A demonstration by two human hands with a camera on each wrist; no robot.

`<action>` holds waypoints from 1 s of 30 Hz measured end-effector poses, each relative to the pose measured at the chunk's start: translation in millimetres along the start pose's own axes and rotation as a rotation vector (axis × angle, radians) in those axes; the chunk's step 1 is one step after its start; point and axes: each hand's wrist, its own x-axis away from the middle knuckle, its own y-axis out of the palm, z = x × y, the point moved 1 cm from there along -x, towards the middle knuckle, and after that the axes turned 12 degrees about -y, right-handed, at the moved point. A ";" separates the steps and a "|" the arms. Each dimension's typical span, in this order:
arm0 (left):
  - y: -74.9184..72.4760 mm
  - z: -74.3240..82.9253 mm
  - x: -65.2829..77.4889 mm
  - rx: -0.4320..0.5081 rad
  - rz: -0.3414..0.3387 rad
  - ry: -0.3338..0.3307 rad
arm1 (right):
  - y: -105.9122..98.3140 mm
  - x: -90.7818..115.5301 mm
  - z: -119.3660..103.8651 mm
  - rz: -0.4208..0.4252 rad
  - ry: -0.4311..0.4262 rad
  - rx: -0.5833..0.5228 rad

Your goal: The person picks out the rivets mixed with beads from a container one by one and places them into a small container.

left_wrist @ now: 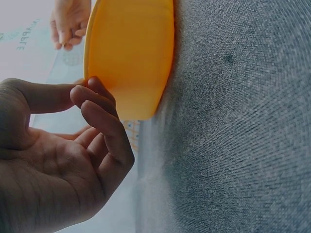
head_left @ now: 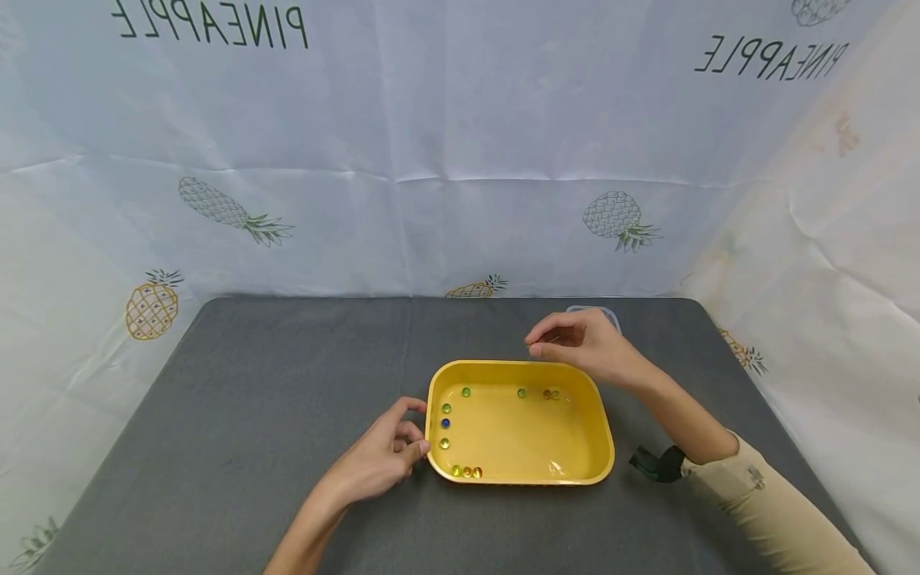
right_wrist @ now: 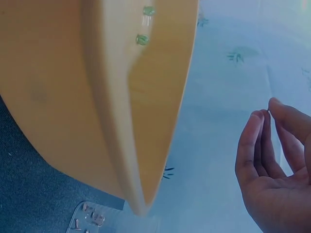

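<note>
A yellow tray (head_left: 528, 443) holds several glass marbles in green, amber and blue, such as the blue marble (head_left: 446, 423). At its left end, my left hand (head_left: 374, 463) grips the rim, fingers curled against the outer wall, as the left wrist view shows. My right hand (head_left: 592, 347) is raised beside the far right rim, apart from it. Its thumb and fingertips meet in a pinch around a tiny dark piece (right_wrist: 267, 111), mostly hidden and too small to identify. Behind that hand lies a clear plastic box (right_wrist: 114, 213) with several small coppery metal pieces (right_wrist: 97, 218).
Grey cloth (head_left: 302, 359) covers the table. A white curtain (head_left: 431, 120) with pineapple prints hangs behind and at both sides. A dark strap (head_left: 657, 463) sticks out from the right sleeve (head_left: 762, 487).
</note>
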 end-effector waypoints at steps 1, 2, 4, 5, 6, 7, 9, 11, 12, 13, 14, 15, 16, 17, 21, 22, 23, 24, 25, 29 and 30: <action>0.0 -0.1 0.0 0.001 0.000 0.000 | -0.9 0.7 0.1 0.004 0.004 0.003; 0.0 -0.1 -0.1 0.001 0.000 0.000 | -1.9 1.3 0.2 0.010 0.009 0.008; 0.0 -0.4 -0.2 -0.002 -0.002 0.001 | -3.8 2.9 0.7 0.020 0.021 0.019; 0.0 -0.5 -0.2 -0.002 -0.003 0.001 | -4.7 3.6 1.4 0.024 0.026 0.026; 0.0 -0.5 -0.1 -0.003 -0.004 0.001 | -5.6 4.3 1.6 0.030 0.032 0.028; 0.0 -0.5 -0.1 -0.004 -0.004 0.001 | -6.6 5.0 1.7 0.035 0.038 0.030; -0.2 -0.5 0.0 -0.004 -0.005 0.001 | -8.4 6.3 2.5 0.046 0.047 0.028; -0.4 -0.6 0.0 -0.003 -0.006 -0.001 | -10.2 7.5 3.3 0.053 0.053 0.025; -0.5 -0.6 0.0 -0.003 -0.005 -0.001 | -11.1 8.1 3.7 0.057 0.055 0.025; -0.6 -0.7 0.0 -0.003 -0.005 -0.001 | -12.0 8.7 4.4 0.061 0.056 0.030; -0.6 -0.8 0.0 -0.003 -0.005 -0.002 | -13.0 9.3 5.2 0.064 0.059 0.034; -0.6 -0.7 -0.1 -0.004 -0.005 -0.001 | -13.9 9.9 6.1 0.067 0.061 0.039; -0.5 -0.8 -0.1 -0.004 -0.005 -0.001 | -14.9 10.6 7.2 0.069 0.063 0.046; -0.5 -0.9 0.0 -0.005 -0.004 0.000 | -16.0 11.3 8.4 0.072 0.066 0.052; -0.3 -0.6 0.2 -0.003 -0.001 -0.001 | -21.3 14.3 13.6 0.087 0.067 0.066; -0.2 -0.4 0.3 -0.003 0.000 -0.002 | -22.8 15.0 14.9 0.092 0.063 0.070; -0.2 -0.2 0.4 -0.002 0.000 -0.001 | -24.4 15.8 16.1 0.097 0.062 0.070; -0.2 -0.1 0.5 -0.002 0.001 -0.002 | -26.0 16.5 17.4 0.102 0.060 0.073; -0.2 0.0 0.5 -0.002 0.001 -0.001 | -27.4 17.2 18.6 0.108 0.058 0.076; -0.3 -0.1 0.5 -0.001 -0.003 -0.002 | -33.1 20.2 23.6 0.127 0.068 0.103; -0.3 -0.2 0.5 0.000 -0.004 -0.003 | -34.4 20.9 25.0 0.130 0.068 0.111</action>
